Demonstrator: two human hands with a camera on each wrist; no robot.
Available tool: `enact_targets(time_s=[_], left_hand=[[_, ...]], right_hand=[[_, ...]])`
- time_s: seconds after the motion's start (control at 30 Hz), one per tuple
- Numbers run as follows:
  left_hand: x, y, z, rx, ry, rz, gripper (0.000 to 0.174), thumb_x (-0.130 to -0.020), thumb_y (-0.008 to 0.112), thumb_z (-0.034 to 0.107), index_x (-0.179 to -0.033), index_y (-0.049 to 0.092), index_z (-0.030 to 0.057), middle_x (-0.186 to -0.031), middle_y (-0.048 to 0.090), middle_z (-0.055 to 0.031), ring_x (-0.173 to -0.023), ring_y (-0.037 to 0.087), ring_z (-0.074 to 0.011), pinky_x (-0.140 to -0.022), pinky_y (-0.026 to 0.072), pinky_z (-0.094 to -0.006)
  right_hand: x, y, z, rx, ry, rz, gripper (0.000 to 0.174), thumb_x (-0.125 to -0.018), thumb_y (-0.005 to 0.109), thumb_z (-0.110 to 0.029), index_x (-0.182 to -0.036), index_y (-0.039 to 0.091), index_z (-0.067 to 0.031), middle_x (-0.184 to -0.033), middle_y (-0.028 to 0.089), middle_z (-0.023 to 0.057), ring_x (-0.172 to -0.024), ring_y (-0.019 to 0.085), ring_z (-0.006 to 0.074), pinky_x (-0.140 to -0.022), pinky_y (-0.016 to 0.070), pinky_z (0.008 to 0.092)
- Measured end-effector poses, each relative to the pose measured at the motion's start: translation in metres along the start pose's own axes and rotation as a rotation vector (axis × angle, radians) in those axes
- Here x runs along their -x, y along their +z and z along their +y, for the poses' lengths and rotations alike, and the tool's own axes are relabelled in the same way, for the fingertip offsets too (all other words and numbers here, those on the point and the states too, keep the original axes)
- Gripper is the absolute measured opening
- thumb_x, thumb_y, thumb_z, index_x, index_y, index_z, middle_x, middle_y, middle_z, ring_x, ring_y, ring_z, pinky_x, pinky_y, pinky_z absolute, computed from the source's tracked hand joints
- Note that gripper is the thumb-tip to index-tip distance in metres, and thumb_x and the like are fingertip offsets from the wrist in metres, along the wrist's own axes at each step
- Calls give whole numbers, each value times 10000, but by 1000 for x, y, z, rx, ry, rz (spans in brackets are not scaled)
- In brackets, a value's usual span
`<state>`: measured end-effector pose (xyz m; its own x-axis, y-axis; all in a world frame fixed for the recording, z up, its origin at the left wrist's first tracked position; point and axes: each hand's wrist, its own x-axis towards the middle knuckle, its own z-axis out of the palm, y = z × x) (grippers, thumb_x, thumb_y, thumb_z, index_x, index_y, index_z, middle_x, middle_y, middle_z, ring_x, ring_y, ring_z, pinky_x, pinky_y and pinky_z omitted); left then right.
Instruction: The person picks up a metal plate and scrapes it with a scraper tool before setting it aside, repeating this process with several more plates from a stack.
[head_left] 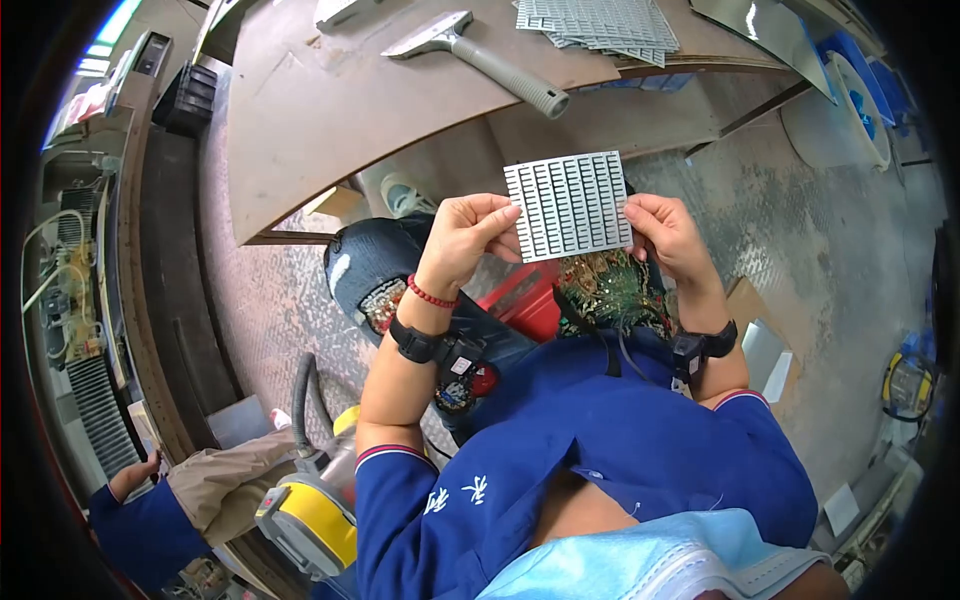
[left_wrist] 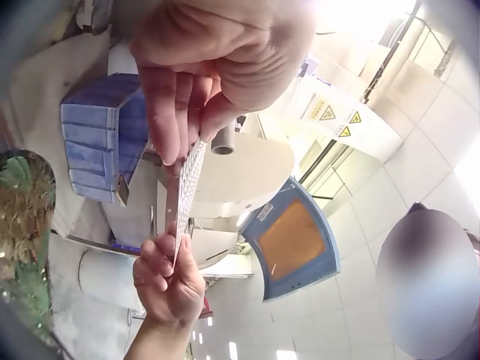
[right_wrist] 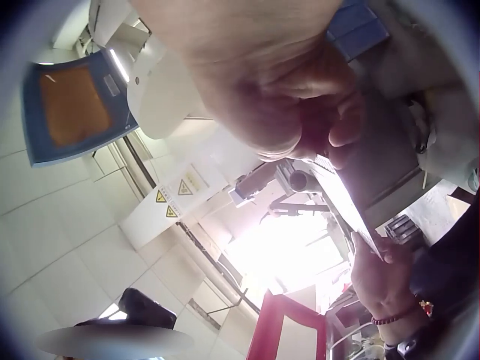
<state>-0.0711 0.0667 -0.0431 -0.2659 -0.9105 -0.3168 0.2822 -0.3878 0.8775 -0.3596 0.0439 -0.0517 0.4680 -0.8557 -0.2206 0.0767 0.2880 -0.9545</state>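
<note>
A thin, light-grey slotted plate (head_left: 570, 207), square with rows of small rectangular openings, is held up over the lap, off the table. My left hand (head_left: 468, 238) pinches its left edge between thumb and fingers, and my right hand (head_left: 668, 235) pinches the right edge the same way. From the left wrist, the plate (left_wrist: 187, 184) appears almost edge-on, with both hands at its opposite ends. In the right wrist view the plate (right_wrist: 349, 206) is also edge-on and bright with glare.
On the brown table (head_left: 330, 110) lie a scraper (head_left: 490, 68) with a ribbed grey handle and a stack of similar slotted plates (head_left: 605, 25). A red container (head_left: 530, 300) is between the legs. Another person (head_left: 190, 500) and a yellow-grey vacuum cleaner (head_left: 310, 520) are at lower left.
</note>
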Motion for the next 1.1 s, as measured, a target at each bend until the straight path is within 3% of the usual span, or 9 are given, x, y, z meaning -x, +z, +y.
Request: enact_targets(time_s=[0.23,0.47,0.6,0.73,0.77,0.87,0.9,1.0,1.1], left_hand=[[-1,1,-4,20,-9,-24,287,-1021,521,192,-1114,632,-56,-866,717,-124,-688,702,-169,-582,588,-254],[0,3,-6,-61,40,37,252,-1001,571,204,-1057,667,-22,-902,723,-74,-713,682,-95,-591,562,-223],[6,-8,1,-36,113,97,236,-987,591,178,-1055,672,-33,-913,723,-65,-728,680,-90,-614,558,-219],[10,-12,7,-8,159,130,241,-983,597,174,-1069,672,-38,-919,723,-70,-734,677,-88,-618,554,-213],[10,-14,8,-5,172,119,241,-980,601,171,-1065,675,-42,-922,723,-71,-735,674,-85,-615,550,-211],[12,-16,10,-18,194,129,242,-980,609,193,-1060,691,-21,-922,724,-45,-743,666,-70,-631,548,-216],[12,-18,10,-43,203,129,245,-982,611,209,-1058,698,-7,-919,723,-35,-744,663,-66,-640,547,-217],[14,-20,10,-52,240,131,231,-979,614,180,-1053,696,-24,-916,717,-27,-751,651,-64,-658,543,-217],[13,-28,4,-163,293,175,229,-981,613,166,-1057,693,-34,-917,711,-20,-781,634,-58,-686,531,-219]], right_hand=[[-2,-4,-7,104,29,-18,245,-979,512,-105,-1094,673,39,-795,660,8,-566,499,39,-510,409,188],[-4,5,-14,94,35,-121,281,-958,481,-37,-1156,666,36,-832,657,12,-647,526,58,-582,441,210],[-18,4,-30,271,-198,71,346,-936,445,30,-1217,646,33,-920,706,69,-710,572,90,-692,498,235],[-48,9,-63,510,-428,274,328,-918,578,-15,-1239,645,4,-957,713,77,-797,614,88,-729,506,235],[-56,13,-78,760,-443,313,384,-876,692,-123,-1241,643,-15,-995,705,113,-881,655,159,-782,516,280],[-94,35,-103,1213,-868,273,461,-839,737,-241,-1234,642,-25,-1081,676,154,-952,656,259,-843,512,349],[-106,42,-104,1235,-815,222,592,-789,762,-360,-1263,611,-40,-1137,644,172,-997,627,342,-875,498,410],[-127,60,-110,1426,-486,76,668,-771,778,-351,-1328,555,-58,-1087,634,172,-939,627,333,-844,500,395],[-143,57,-108,1467,-568,142,554,-806,699,-289,-1282,563,-40,-1076,631,196,-941,642,376,-829,522,443]])
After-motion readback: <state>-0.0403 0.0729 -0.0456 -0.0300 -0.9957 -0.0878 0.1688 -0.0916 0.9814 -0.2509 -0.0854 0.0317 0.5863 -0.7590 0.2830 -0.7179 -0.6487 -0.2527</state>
